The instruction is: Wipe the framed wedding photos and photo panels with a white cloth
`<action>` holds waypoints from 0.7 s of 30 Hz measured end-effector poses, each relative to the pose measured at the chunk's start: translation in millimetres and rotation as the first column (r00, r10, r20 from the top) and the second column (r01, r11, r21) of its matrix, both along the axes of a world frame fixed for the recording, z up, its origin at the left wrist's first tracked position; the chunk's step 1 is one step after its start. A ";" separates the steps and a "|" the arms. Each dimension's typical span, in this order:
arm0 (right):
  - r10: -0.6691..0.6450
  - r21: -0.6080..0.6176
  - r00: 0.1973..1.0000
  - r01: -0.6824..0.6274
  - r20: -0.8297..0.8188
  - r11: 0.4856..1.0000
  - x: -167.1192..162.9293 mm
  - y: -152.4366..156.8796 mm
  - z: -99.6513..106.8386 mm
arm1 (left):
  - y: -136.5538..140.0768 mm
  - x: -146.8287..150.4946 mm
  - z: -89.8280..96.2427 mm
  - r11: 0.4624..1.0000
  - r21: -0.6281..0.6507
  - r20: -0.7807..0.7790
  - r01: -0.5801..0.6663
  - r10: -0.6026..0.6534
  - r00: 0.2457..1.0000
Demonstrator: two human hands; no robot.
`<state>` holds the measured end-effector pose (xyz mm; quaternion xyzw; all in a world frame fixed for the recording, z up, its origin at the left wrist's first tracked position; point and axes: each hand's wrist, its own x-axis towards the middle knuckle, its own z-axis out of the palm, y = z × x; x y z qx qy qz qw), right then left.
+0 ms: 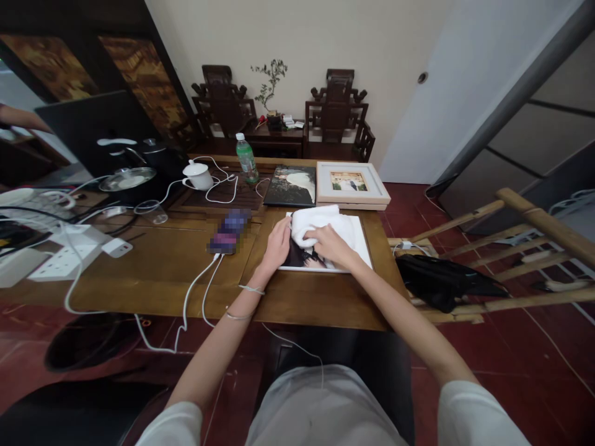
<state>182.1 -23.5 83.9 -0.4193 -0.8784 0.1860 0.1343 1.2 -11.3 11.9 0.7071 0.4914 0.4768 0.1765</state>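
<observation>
With bare left hand, touching the left edge of a rectangular white-edged photo print; impossible to tell whether pinching it or only resting there. With bare right hand, set apart from the left, clamped onto a bunched, fluffy white cloth and pressing it down over the print. Working near the front edge of a brown wooden table, with the print laid flat on it. Having to the left a smartphone with a blurred screen and two white cables at the near end. Just beyond the print, facing a dark glossy photo panel beside a pale wooden picture frame with a white mat. Past the phone, seeing a white lidded porcelain cup and a green plastic bottle with a white cap. Farthest off, looking toward two dark carved wooden armchairs on either side of a small potted tree, before a pale wall.
</observation>
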 end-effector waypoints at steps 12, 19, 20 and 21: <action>0.241 -0.126 0.970 -0.242 -0.019 0.962 47.7 -75.1 8.8 | -2.9 2.9 1.4 0.995 -0.064 -0.029 0.075 -0.077 0.997; -0.106 -0.074 0.993 0.102 -0.056 0.992 83.8 -26.7 11.0 | -4.1 5.8 -4.0 0.987 -0.054 -0.189 0.150 -0.158 0.969; -0.147 -0.052 0.987 0.143 -0.072 0.988 80.4 -16.8 9.4 | -3.8 5.5 -4.8 0.987 -0.052 -0.189 0.152 -0.160 0.969; -0.171 -0.032 0.981 0.169 -0.095 0.985 74.8 -6.7 7.9 | -3.6 5.3 -5.4 0.987 -0.051 -0.191 0.154 -0.161 0.968</action>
